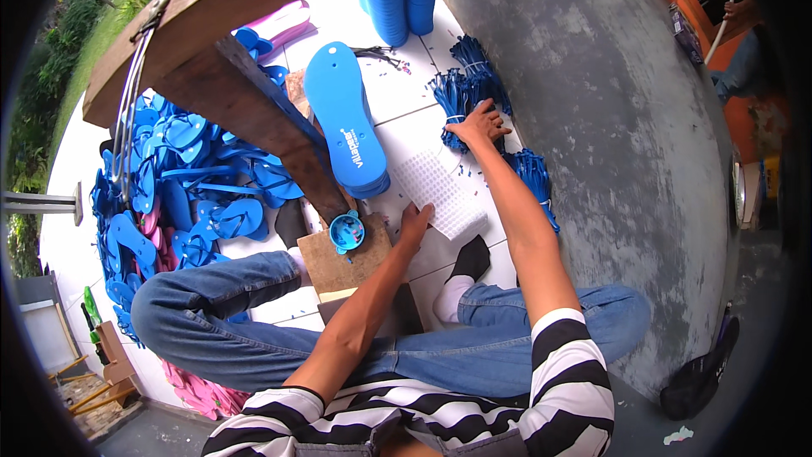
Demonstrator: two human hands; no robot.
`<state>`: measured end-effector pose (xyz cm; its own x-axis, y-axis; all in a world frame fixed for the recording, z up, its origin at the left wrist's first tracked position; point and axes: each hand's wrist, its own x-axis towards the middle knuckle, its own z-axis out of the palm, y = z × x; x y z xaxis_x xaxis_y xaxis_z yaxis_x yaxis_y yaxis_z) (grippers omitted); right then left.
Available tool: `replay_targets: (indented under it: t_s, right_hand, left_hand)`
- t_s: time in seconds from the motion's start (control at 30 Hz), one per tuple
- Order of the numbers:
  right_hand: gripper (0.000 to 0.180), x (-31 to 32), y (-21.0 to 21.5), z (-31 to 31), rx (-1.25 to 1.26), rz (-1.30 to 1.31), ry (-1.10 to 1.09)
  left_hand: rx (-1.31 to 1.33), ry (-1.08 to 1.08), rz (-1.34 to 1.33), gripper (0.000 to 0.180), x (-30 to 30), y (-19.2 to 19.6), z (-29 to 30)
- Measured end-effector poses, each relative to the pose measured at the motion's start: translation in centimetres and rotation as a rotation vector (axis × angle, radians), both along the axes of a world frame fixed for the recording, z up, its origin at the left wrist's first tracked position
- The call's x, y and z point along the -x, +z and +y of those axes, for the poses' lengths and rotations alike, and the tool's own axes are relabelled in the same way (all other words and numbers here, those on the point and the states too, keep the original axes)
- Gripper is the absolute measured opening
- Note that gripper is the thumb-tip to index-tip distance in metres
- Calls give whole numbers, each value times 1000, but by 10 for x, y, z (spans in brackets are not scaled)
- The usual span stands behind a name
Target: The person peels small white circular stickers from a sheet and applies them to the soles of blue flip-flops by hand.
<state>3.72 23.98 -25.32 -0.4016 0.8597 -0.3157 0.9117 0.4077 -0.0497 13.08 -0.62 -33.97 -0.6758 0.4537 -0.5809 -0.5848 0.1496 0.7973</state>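
Two bare hands are in view, the right at the strap bundles and the left at a patterned sheet. Right hand (pixel 482 125): fingers spread and thumb held apart, laid on the near side of a tied bundle of blue straps (pixel 453 100); not clenched. Left hand (pixel 415 224): at the near left edge of the white patterned sheet (pixel 433 190); whether the fingers pinch it cannot be told.

The bundle touched lies under and just beyond the right fingertips. A second bundle (pixel 480 74) stands close against it on the far side, and a third bundle (pixel 533 182) lies nearer the wearer, to the right of the right forearm.

Edges noted: a grey wall (pixel 592 135) bounds the area to the right of the right hand, with the bundles along its foot. The stack of blue soles (pixel 345 118) stands left of the right hand and beyond the left; white tile (pixel 406 123) shows between that stack and the bundles. Left of the left hand, a blue bowl (pixel 347 231) is at the foot of a wooden post (pixel 245 118), on a wooden board (pixel 317 261). The wearer's foot (pixel 471 259) is near the left hand, on its right and nearer the wearer.
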Motion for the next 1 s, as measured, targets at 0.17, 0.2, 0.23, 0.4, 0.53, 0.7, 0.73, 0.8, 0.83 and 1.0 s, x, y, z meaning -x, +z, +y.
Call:
replay_targets:
  t_s: [0.17, 0.2, 0.23, 0.4, 0.53, 0.7, 0.73, 0.8, 0.83, 1.0]
  right_hand:
    - [112, 1, -13, 8, 61, 126, 46]
    - [110, 0, -11, 8, 77, 153, 59]
    - [98, -6, -7, 16, 138, 207, 52]
    - [78, -33, 32, 22, 191, 424, 141]
    - [71, -83, 74, 42, 165, 538, 286]
    - [69, -168, 136, 51, 57, 446, 357]
    - [72, -189, 139, 53, 29, 443, 376]
    - [77, -227, 140, 54, -19, 439, 420]
    - [81, -243, 136, 51, -46, 357, 440]
    - [85, -284, 64, 27, -191, -231, 444]
  left_hand:
    - [-108, -35, -106, 35, 18, 25, 16]
    - [-110, -32, -94, 34, 22, 28, 17]
    - [-113, -32, -84, 34, 26, 31, 19]
    - [-140, -61, -106, 33, 28, 24, 16]
    - [-298, -68, -251, 35, 16, 32, 31]
    - [-448, -112, -337, 39, 6, 67, 53]
    - [-456, -113, -345, 40, 3, 70, 57]
    - [-402, -129, -338, 39, -2, 71, 61]
    - [-342, -146, -323, 39, -2, 71, 59]
    - [-119, -311, -276, 39, -8, 56, 47]
